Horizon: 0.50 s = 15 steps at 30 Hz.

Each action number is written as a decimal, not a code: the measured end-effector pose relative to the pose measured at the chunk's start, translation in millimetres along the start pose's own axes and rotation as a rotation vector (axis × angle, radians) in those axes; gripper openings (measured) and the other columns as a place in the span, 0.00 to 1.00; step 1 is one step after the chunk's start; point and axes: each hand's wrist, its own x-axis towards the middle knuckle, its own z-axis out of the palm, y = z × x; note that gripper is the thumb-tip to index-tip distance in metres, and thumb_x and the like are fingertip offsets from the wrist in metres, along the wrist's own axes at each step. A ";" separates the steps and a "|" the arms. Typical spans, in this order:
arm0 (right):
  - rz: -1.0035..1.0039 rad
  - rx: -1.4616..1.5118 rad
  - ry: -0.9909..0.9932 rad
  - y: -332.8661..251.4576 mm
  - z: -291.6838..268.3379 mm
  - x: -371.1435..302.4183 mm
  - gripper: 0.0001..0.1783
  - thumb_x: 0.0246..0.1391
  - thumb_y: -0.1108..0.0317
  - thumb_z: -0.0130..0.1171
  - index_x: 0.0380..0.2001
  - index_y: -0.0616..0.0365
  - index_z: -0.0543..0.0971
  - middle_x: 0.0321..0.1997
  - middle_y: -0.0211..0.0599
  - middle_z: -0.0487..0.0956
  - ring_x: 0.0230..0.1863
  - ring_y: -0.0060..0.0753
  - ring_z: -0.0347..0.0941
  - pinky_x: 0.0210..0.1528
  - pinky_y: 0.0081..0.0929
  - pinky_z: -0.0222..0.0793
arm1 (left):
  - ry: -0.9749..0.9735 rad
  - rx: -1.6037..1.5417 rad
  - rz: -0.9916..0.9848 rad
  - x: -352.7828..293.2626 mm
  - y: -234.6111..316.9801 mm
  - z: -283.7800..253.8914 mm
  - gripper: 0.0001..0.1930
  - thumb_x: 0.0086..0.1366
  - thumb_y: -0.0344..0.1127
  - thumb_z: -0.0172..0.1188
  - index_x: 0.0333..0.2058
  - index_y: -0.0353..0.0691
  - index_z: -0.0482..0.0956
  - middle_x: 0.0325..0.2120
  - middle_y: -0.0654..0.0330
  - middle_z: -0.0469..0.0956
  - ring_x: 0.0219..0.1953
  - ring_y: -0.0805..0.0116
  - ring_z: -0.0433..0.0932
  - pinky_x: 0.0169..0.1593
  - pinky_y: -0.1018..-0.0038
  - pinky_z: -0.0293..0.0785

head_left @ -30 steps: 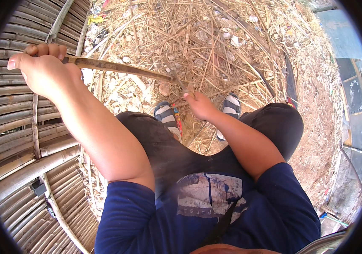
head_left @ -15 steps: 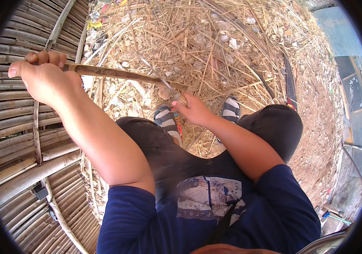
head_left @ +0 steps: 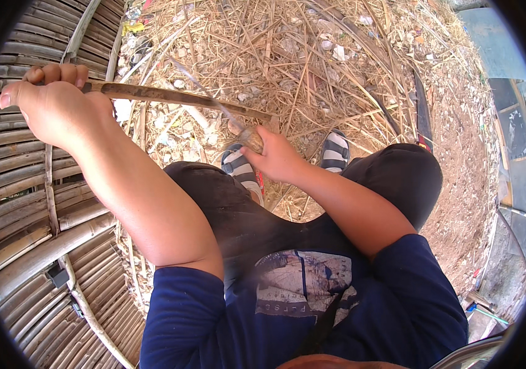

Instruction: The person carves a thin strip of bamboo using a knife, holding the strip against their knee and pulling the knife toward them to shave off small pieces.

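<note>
My left hand (head_left: 69, 111) is raised at the far left, its fingers closed around one end of a long brown bamboo strip (head_left: 164, 95). The strip slants slightly down to the right, its other end close to my right hand (head_left: 277, 155). That hand grips the rounded wooden handle of a knife (head_left: 252, 140). From the handle the thin, pale blade (head_left: 213, 101) points up and to the left, crossing the strip near its right end. Whether the blade touches the strip I cannot tell.
A bamboo slat wall (head_left: 13, 160) runs along the left, close to my left arm. Dry straw and sticks (head_left: 312, 74) litter the ground ahead. My sandalled feet (head_left: 335, 150) stand below. A long dark blade-like piece (head_left: 421, 114) lies beyond my right knee; bluish panels (head_left: 497, 46) stand at right.
My left hand has shifted a little left and up with the bamboo strip. The knife in my right hand has moved slightly left, its blade now reaching farther up-left past the strip.
</note>
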 end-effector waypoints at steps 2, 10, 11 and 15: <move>0.044 -0.059 0.064 27.8 8.2 6.3 0.24 0.55 0.57 0.64 0.45 0.67 0.74 0.35 0.57 0.80 0.39 0.56 0.80 0.41 0.46 0.72 | 0.032 0.004 -0.007 4.7 2.8 -2.5 0.28 0.78 0.58 0.30 0.30 0.41 0.63 0.20 0.65 0.57 0.22 0.70 0.51 0.31 0.70 0.56; -0.047 0.082 -0.058 -19.3 -13.6 -4.2 0.24 0.56 0.61 0.66 0.50 0.64 0.75 0.38 0.43 0.83 0.39 0.35 0.78 0.45 0.34 0.72 | -0.101 -0.141 -0.021 6.9 -2.0 -2.8 0.29 0.76 0.63 0.38 0.28 0.42 0.63 0.19 0.66 0.54 0.21 0.71 0.49 0.28 0.71 0.50; -0.105 0.144 -0.066 -22.7 -12.7 -5.9 0.24 0.56 0.61 0.66 0.51 0.65 0.75 0.39 0.42 0.83 0.39 0.33 0.78 0.46 0.33 0.72 | -0.153 -0.187 -0.035 6.5 -1.7 -3.6 0.29 0.75 0.63 0.40 0.27 0.42 0.62 0.18 0.67 0.53 0.21 0.71 0.47 0.28 0.71 0.50; -0.056 0.209 -0.069 -1.5 -8.4 2.8 0.25 0.56 0.65 0.65 0.54 0.65 0.74 0.42 0.41 0.83 0.41 0.30 0.77 0.48 0.31 0.72 | -0.308 -0.327 -0.074 12.0 -3.2 -10.7 0.30 0.70 0.66 0.50 0.25 0.44 0.61 0.17 0.68 0.50 0.20 0.72 0.44 0.26 0.73 0.46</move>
